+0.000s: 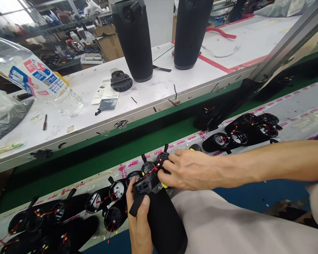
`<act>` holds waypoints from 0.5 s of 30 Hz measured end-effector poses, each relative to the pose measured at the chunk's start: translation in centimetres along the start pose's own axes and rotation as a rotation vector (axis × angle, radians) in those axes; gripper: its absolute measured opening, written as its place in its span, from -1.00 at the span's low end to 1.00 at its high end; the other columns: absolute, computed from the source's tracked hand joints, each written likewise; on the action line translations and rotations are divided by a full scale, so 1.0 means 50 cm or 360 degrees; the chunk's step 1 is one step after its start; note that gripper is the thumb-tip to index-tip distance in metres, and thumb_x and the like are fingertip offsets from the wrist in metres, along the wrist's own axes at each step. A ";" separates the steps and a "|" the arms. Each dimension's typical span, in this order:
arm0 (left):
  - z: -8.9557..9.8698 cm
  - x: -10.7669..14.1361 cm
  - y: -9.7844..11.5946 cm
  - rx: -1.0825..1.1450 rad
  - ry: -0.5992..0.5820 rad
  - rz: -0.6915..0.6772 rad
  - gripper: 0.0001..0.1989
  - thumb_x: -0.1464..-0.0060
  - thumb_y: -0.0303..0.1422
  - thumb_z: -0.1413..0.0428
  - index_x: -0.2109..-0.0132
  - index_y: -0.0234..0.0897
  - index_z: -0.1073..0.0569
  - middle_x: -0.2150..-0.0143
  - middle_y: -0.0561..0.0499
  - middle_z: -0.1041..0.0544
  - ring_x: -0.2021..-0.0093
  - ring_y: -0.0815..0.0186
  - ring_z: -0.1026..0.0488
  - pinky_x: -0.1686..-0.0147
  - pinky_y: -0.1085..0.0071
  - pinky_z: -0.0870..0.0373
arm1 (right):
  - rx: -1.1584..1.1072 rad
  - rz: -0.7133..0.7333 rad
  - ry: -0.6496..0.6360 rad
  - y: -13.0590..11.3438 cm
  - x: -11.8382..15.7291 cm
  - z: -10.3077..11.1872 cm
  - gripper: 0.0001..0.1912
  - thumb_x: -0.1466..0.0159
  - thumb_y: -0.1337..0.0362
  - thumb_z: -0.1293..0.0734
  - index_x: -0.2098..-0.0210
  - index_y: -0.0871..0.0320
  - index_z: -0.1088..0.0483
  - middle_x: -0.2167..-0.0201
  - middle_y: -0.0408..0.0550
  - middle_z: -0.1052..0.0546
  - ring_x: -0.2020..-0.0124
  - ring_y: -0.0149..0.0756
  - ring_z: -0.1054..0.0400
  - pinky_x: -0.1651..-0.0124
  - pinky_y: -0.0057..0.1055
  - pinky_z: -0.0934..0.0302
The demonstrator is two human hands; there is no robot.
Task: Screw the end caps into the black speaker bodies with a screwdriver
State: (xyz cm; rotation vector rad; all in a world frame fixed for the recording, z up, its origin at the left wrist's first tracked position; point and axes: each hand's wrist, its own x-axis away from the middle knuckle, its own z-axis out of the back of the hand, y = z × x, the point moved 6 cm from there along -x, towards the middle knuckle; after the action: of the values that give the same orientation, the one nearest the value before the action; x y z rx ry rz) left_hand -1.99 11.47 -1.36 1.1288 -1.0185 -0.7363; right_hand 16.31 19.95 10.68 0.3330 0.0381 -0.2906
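Black cylinder point(166, 222) lies slanted low in the middle of the head view, its capped end pointing away from the person and its side next to the pale clothing point(217, 218). Coming up from the bottom edge, the left hand point(141, 224) is clamped around the cylinder's left side near the cap, fingers along the outer edge, thumb laid against a short black strap point(136, 205). From the right edge the other forearm runs nearly level across; the right hand point(184, 169) is back up, its fingers bent and bunched just beside the cap. I cannot tell what they grip; a yellow piece point(164, 185) shows beneath. Red wires point(155, 168) lie near the fingertips. Open cylinders point(118, 190) with wires line the ledge beyond.
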 end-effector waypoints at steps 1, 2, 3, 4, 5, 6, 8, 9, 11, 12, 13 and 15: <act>-0.002 0.004 0.009 0.0023 0.0004 0.0030 -0.26 -0.26 0.07 -0.24 -0.48 -0.04 -0.40 -0.38 -0.16 -0.57 -0.48 -0.20 -0.41 -0.50 -0.10 -0.25 | -0.0004 0.0012 -0.0008 0.001 -0.001 0.001 -0.83 -0.48 0.42 -0.25 -0.01 0.22 -0.44 0.40 -0.06 -0.50 0.45 -0.21 -0.33 0.37 -0.22 -0.02; -0.004 0.007 0.017 0.0042 0.0005 0.0056 -0.26 -0.25 0.07 -0.27 -0.48 -0.04 -0.40 -0.39 -0.15 -0.56 -0.48 -0.19 -0.40 -0.51 -0.09 -0.21 | -0.0009 0.0021 -0.0012 0.002 -0.001 0.003 -0.82 -0.48 0.42 -0.25 -0.02 0.22 -0.44 0.40 -0.06 -0.50 0.45 -0.21 -0.33 0.37 -0.23 -0.02; -0.007 0.009 0.025 0.0047 0.0004 0.0070 -0.25 -0.23 0.06 -0.30 -0.47 -0.04 -0.40 -0.40 -0.15 -0.55 -0.48 -0.18 -0.40 -0.52 -0.09 -0.18 | -0.0013 0.0026 -0.0016 0.003 -0.001 0.004 -0.83 -0.48 0.43 -0.25 -0.01 0.22 -0.44 0.40 -0.06 -0.50 0.45 -0.21 -0.33 0.37 -0.23 -0.02; -0.009 0.011 0.033 0.0030 0.0000 0.0071 -0.23 -0.22 0.05 -0.32 -0.47 -0.04 -0.39 -0.41 -0.15 -0.54 -0.48 -0.17 -0.39 -0.52 -0.08 -0.17 | -0.0017 0.0027 -0.0025 0.004 -0.001 0.005 -0.83 -0.48 0.43 -0.25 0.00 0.22 -0.45 0.40 -0.06 -0.50 0.45 -0.20 -0.34 0.37 -0.23 -0.02; -0.011 0.012 0.040 0.0002 -0.0008 0.0069 -0.20 -0.19 0.05 -0.35 -0.48 -0.05 -0.38 -0.42 -0.15 -0.53 -0.48 -0.16 -0.38 -0.51 -0.08 -0.17 | -0.0025 0.0028 -0.0041 0.005 -0.001 0.004 -0.83 -0.48 0.43 -0.25 0.00 0.21 -0.45 0.40 -0.06 -0.50 0.45 -0.20 -0.35 0.37 -0.23 -0.02; -0.014 0.013 0.046 -0.0031 -0.0015 0.0068 -0.17 -0.16 0.05 -0.37 -0.48 -0.06 -0.37 -0.42 -0.17 -0.53 -0.48 -0.17 -0.38 -0.50 -0.08 -0.19 | -0.0036 0.0027 -0.0062 0.007 0.000 0.003 -0.83 -0.48 0.43 -0.24 0.01 0.21 -0.44 0.40 -0.06 -0.50 0.45 -0.20 -0.35 0.38 -0.23 -0.01; -0.019 0.015 0.054 -0.0069 -0.0040 0.0079 -0.09 -0.10 0.06 -0.42 -0.48 -0.08 -0.34 -0.38 -0.19 -0.56 -0.44 -0.17 -0.42 -0.45 -0.07 -0.26 | -0.0075 0.0035 -0.0107 0.008 0.002 0.000 -0.84 -0.49 0.43 -0.24 0.00 0.20 -0.43 0.39 -0.06 -0.50 0.43 -0.21 -0.36 0.37 -0.25 -0.01; -0.023 0.015 0.057 -0.0068 -0.0055 0.0091 -0.07 -0.07 0.06 -0.43 -0.48 -0.08 -0.33 -0.36 -0.18 -0.58 -0.42 -0.17 -0.46 -0.43 -0.06 -0.29 | -0.0094 0.0042 -0.0128 0.009 0.003 -0.001 -0.84 -0.49 0.43 -0.25 -0.01 0.20 -0.43 0.39 -0.06 -0.50 0.43 -0.22 -0.36 0.38 -0.25 -0.01; -0.028 0.017 0.063 -0.0048 -0.0075 0.0101 -0.06 -0.04 0.05 -0.45 -0.47 -0.08 -0.33 -0.34 -0.16 -0.60 -0.37 -0.12 -0.51 -0.39 -0.01 -0.35 | -0.0102 0.0064 -0.0164 0.011 0.004 0.000 -0.83 -0.48 0.43 -0.25 -0.02 0.20 -0.42 0.38 -0.07 -0.50 0.43 -0.22 -0.36 0.39 -0.24 -0.01; -0.030 0.018 0.066 -0.0045 -0.0079 0.0101 -0.07 -0.04 0.04 -0.45 -0.47 -0.07 -0.34 -0.34 -0.15 -0.60 -0.35 -0.10 -0.53 -0.37 0.01 -0.37 | -0.0093 0.0078 -0.0184 0.011 0.004 0.001 -0.82 -0.47 0.44 -0.26 -0.02 0.20 -0.41 0.38 -0.08 -0.49 0.45 -0.21 -0.36 0.41 -0.23 0.00; -0.032 0.018 0.069 -0.0049 -0.0083 0.0096 -0.08 -0.04 0.03 -0.45 -0.46 -0.07 -0.34 -0.33 -0.15 -0.60 -0.33 -0.08 -0.54 -0.36 0.03 -0.39 | -0.0080 0.0094 -0.0204 0.011 0.004 0.003 -0.81 -0.46 0.44 -0.26 -0.03 0.20 -0.42 0.38 -0.09 -0.49 0.46 -0.21 -0.36 0.43 -0.21 0.01; -0.034 0.018 0.072 -0.0085 -0.0092 0.0090 -0.09 -0.04 0.01 -0.45 -0.45 -0.07 -0.34 -0.33 -0.14 -0.60 -0.32 -0.08 -0.55 -0.34 0.04 -0.40 | -0.0038 0.0118 -0.0219 0.009 0.003 0.008 -0.78 -0.44 0.44 -0.27 -0.05 0.21 -0.42 0.39 -0.09 -0.49 0.49 -0.19 -0.36 0.46 -0.20 0.03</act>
State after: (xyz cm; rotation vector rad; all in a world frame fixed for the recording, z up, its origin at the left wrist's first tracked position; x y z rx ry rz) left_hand -0.16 12.35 2.18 1.0341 -1.0692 -0.7503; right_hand 16.58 20.21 11.18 0.2891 -0.1061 -0.2388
